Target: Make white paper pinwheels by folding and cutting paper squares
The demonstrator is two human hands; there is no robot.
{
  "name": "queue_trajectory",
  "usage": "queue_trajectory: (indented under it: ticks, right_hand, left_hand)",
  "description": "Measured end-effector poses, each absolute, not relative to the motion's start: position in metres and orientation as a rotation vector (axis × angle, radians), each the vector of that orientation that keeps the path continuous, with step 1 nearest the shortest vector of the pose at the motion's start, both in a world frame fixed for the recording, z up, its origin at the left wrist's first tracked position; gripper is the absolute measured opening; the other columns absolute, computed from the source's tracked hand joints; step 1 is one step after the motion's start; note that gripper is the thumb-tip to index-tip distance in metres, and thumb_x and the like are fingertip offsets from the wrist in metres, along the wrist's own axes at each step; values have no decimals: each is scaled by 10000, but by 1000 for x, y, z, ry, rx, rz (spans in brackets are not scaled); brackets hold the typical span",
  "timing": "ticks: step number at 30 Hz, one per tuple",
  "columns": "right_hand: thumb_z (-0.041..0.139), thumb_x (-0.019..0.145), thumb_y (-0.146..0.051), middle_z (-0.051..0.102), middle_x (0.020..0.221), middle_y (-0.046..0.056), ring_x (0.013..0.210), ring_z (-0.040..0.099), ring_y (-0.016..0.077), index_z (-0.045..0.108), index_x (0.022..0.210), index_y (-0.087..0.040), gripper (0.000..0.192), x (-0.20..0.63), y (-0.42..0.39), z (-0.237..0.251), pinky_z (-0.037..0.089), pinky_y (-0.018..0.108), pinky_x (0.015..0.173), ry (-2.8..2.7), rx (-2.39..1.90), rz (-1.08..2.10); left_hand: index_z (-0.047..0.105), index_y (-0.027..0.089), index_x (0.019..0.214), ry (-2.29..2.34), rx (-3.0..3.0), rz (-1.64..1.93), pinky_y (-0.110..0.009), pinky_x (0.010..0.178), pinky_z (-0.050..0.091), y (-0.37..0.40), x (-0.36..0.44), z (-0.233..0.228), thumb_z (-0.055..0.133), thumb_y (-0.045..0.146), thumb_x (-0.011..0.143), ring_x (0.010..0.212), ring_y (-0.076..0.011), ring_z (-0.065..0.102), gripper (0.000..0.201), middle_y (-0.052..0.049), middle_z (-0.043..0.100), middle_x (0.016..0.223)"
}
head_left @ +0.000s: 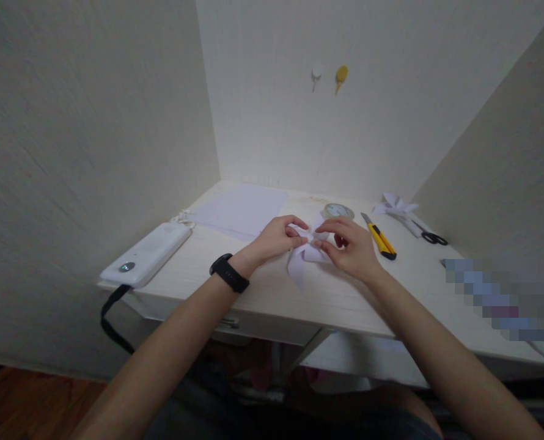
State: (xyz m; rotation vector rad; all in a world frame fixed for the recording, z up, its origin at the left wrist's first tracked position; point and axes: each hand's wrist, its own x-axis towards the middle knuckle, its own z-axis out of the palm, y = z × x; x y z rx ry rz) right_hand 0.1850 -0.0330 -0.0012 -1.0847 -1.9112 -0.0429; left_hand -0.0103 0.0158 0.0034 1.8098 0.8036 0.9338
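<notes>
A: State of the grip?
B: Narrow. Left hand [283, 238] and right hand [352, 247] each pinch the paper [316, 252] between thumb and fingers, fingertips close together.
A: Position of the paper?
B: Between the two hands, above the desk [272, 296]. One flap extends nearer the person than the fingertips.
A: Surroundings?
B: Tape [338, 211], just beyond the right hand. Cutter [382, 242], right of that hand, blade exposed. Scissors [431, 238], farther right. Sheets [242, 211], beyond the left hand, lying flat.
</notes>
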Motion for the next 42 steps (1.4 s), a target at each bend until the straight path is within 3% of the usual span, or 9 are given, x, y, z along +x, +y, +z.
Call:
queue_trajectory:
  ticks: [5, 12, 17, 22, 25, 28, 33, 37, 42]
  right_hand:
    - [613, 874, -269, 704, 925, 62, 724, 617, 168, 735, 849, -233, 130, 183, -32, -9, 467, 305, 632, -2064, -997, -154]
    - [594, 878, -247, 689, 863, 56, 674, 581, 157, 707, 845, -204, 125, 181, -30, -9, 445, 301, 622, -2058, -1057, -111]
    - [625, 857, -263, 674, 775, 45, 625, 536, 155, 695, 779, -200, 122, 180, -28, -7, 416, 298, 587, -1900, -1114, -19]
    - [675, 819, -358, 669, 739, 33, 579, 512, 142, 708, 758, -193, 179, 183, -23, -8, 408, 287, 565, -1566, -1168, 27]
    - [697, 786, -436, 663, 696, 23, 535, 493, 133, 725, 779, -187, 251, 186, -16, -13, 386, 277, 521, -1359, -1192, 93]
    - [712, 754, -488, 663, 673, 27, 531, 514, 139, 730, 798, -174, 318, 187, -9, -20, 400, 275, 509, -1235, -1179, 190]
    - [716, 732, -520, 684, 696, 37, 565, 559, 153, 723, 825, -164, 368, 182, -8, -21, 458, 289, 538, -1181, -1159, 260]
    - [717, 725, -515, 669, 665, 30, 562, 573, 161, 706, 814, -155, 371, 175, -14, -16, 462, 288, 518, -1144, -1156, 305]
    - [695, 763, -490, 676, 686, 26, 578, 606, 169, 691, 821, -168, 327, 173, -15, -18, 495, 308, 566, -1185, -1162, 258]
  left_hand:
    - [648, 117, 992, 791, 1795, 920, -197, 527, 376, 17, -11, 2, 677, 98, 718, 524, -76, 508, 276, 33, 579, 600]
    - [685, 143, 1076, 925, 1880, 942, -251, 573, 452, 18, -10, 4, 673, 227, 768, 550, -127, 584, 319, -27, 670, 674]
    - [719, 175, 777, 1366, 1961, 1318, -282, 627, 433, 21, -15, 12, 643, 266, 755, 640, -182, 604, 120, -48, 667, 659]
    - [604, 183, 507, 1521, 1969, 1147, -298, 601, 389, 23, -18, 10, 548, 303, 781, 580, -188, 547, 304, -35, 535, 485]
    - [661, 148, 601, 1315, 1747, 968, -304, 622, 442, 25, -13, 1, 484, 286, 802, 597, -185, 577, 301, -71, 617, 572]
    - [702, 106, 831, 900, 1343, 949, -339, 753, 511, 25, -6, -5, 535, 246, 770, 818, -214, 662, 227, -149, 718, 905]
    - [700, 161, 1103, 423, 1427, 860, -403, 1040, 397, 19, -5, -4, 712, 100, 629, 1223, -263, 551, 478, -135, 635, 1288]
    - [695, 138, 1131, 367, 1563, 844, -422, 1087, 352, 14, -4, -2, 835, 157, 609, 1253, -284, 531, 541, -156, 610, 1323]
    - [712, 116, 1100, 453, 1448, 898, -397, 983, 446, 11, 0, -3, 810, 387, 713, 1105, -263, 612, 483, -165, 676, 1186]
